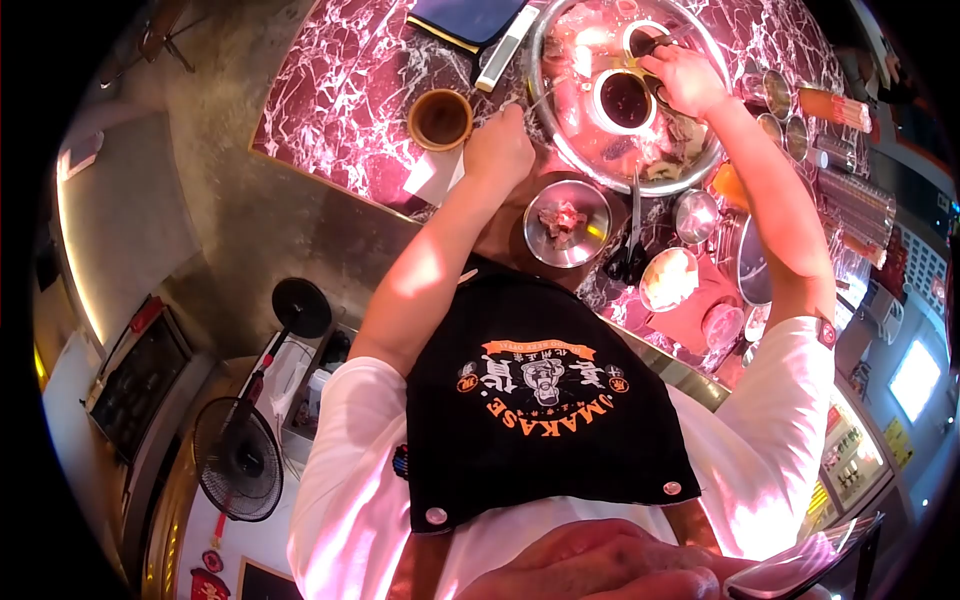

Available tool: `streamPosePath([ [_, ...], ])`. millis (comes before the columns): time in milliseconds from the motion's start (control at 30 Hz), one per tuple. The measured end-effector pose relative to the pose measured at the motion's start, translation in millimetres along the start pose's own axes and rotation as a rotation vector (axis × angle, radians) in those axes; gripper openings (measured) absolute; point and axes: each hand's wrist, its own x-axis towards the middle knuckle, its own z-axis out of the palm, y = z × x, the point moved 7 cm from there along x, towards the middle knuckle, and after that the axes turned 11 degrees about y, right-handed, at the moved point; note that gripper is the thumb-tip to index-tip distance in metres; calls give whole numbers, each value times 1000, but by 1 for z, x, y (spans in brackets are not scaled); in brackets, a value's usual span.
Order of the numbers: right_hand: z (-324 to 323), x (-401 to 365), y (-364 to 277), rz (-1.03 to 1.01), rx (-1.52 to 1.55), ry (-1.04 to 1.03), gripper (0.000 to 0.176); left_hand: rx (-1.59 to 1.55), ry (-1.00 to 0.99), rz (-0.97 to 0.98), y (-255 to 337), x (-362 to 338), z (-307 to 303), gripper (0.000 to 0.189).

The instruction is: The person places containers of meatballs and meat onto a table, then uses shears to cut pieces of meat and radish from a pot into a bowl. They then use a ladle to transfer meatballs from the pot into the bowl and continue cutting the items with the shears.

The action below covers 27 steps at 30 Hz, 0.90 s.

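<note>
My right hand (pixel 690 82) reaches over a large round metal tray (pixel 538 85) at the top. Its fingers are closed beside two white-rimmed cups of dark liquid, the nearer cup (pixel 625 101) and the farther cup (pixel 645 38). What the fingers grip is hidden. Pale and brown food pieces (pixel 670 165) lie in the tray. My left hand (pixel 500 150) is closed at the tray's left side, its contents not clear. Left of it stands a brown-rimmed cup (pixel 440 119) of dark liquid. Nearer my body is a metal bowl (pixel 567 224) with some food in it.
Scissors (pixel 629 262) with black handles lie right of the bowl. A dish of pale food (pixel 668 279) and a small metal bowl (pixel 695 216) stand further right. A dark blue notebook (pixel 470 20) and a white stick-shaped object (pixel 506 50) lie at the back left.
</note>
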Motion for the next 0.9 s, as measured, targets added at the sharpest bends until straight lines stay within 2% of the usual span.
streamPosePath([
  [200,-7,-4,-4,-13,19,43,45,25,-26,-37,2,7,4,30],
  [267,-9,-5,4,92,25,-4,45,13,-26,-42,2,10,6,30],
  [333,-28,-8,0,141,28,-33,45,-208,31,-121,-2,11,10,29],
  [400,-56,-16,-1,292,56,-249,55,-253,31,-190,-2,10,18,29],
  [500,-66,-18,3,326,149,-185,59,-323,69,-286,-9,8,33,28],
  [567,-71,-6,-9,275,87,-170,56,-351,109,-312,-16,6,45,29],
  [667,-38,19,-22,228,26,-95,52,-425,157,-361,-25,4,52,29],
  [733,-9,28,-20,243,34,-188,53,-465,159,-363,-24,-1,49,30],
  [900,-11,26,-35,304,48,-131,51,-507,166,-350,-38,-9,57,29],
])
